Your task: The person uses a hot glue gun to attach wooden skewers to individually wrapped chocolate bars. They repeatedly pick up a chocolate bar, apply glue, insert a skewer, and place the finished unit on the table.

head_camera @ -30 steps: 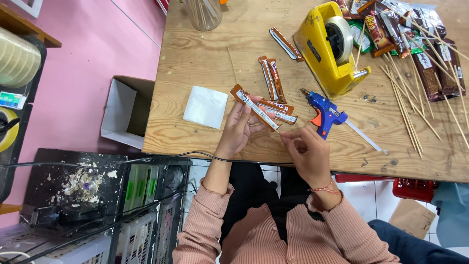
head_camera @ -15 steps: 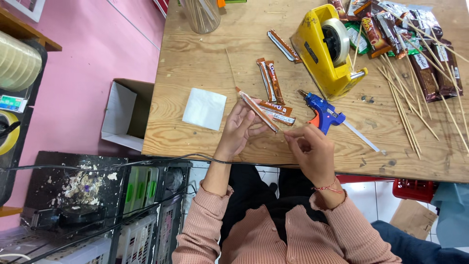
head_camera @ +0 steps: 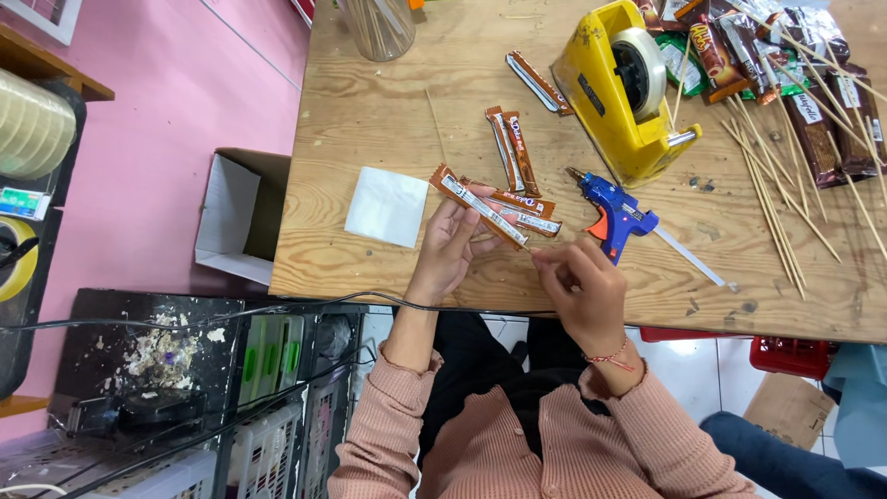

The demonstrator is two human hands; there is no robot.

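Gripping slim foil snack bar (head_camera: 482, 211), both hands, wood tbl (head_camera: 388, 102)

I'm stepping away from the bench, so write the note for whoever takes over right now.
Left hand: holds a brown candy bar slanted above the table edge.
Right hand: fingers pinched at the bar's lower end, seemingly on a thin skewer tip; too small to be sure.
On the table: more bars, blue glue gun, yellow tape dispenser, loose skewers, white paper square.
Done: no finished bar-on-skewer visible.
Left: the remaining bars and skewers.
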